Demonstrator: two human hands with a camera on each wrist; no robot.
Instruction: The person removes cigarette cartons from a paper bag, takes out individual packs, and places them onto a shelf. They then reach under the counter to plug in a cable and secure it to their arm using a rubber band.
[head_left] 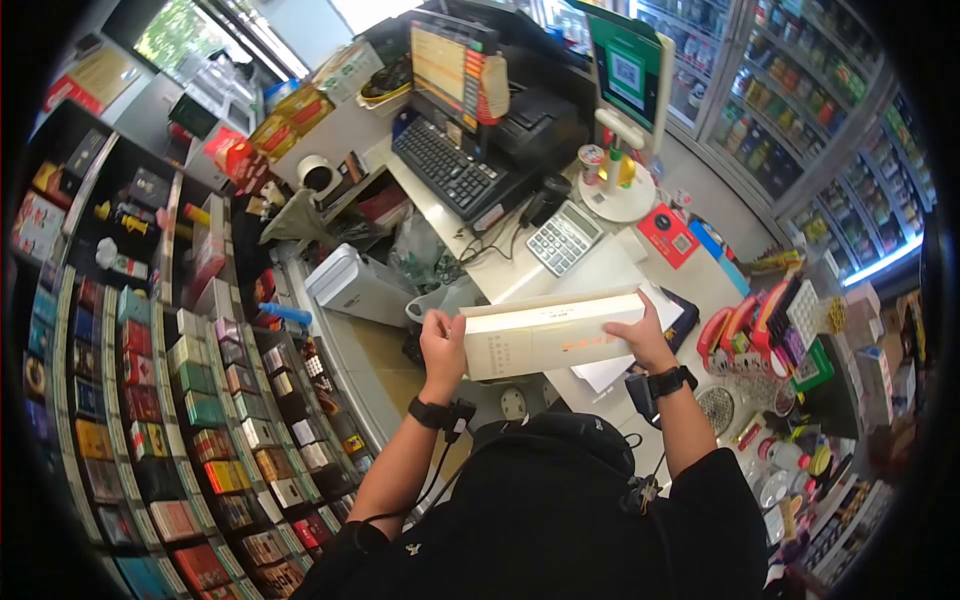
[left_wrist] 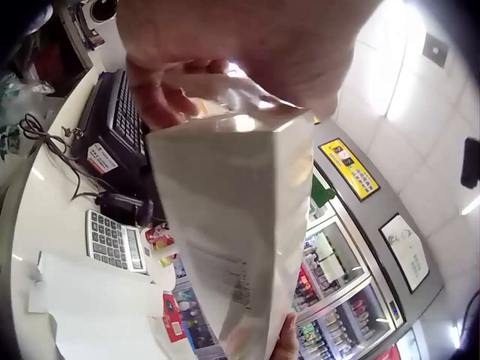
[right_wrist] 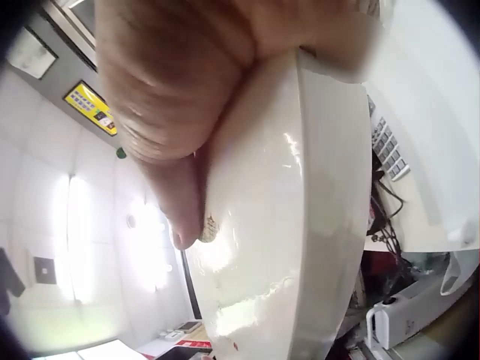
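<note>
A long, pale white carton (head_left: 530, 345) with orange and dark print spans both hands in front of the body. My left hand (head_left: 442, 348) grips its left end, and the left wrist view shows the fingers at shiny clear film (left_wrist: 247, 101) around that end. My right hand (head_left: 645, 335) holds the other end, its thumb lying along the near face. Seen from the right wrist, the carton (right_wrist: 259, 180) has a glossy surface, and the palm covers its upper end. A white sheet of paper (head_left: 605, 372) lies on the counter partly behind the carton.
A calculator (head_left: 564, 238), keyboard (head_left: 448, 168) and barcode scanner (head_left: 545, 200) are on the counter beyond. A payment screen (head_left: 628, 75) stands at the back. Shelves of small packs (head_left: 205, 410) rise on the left; jars and display racks (head_left: 765, 335) crowd the right.
</note>
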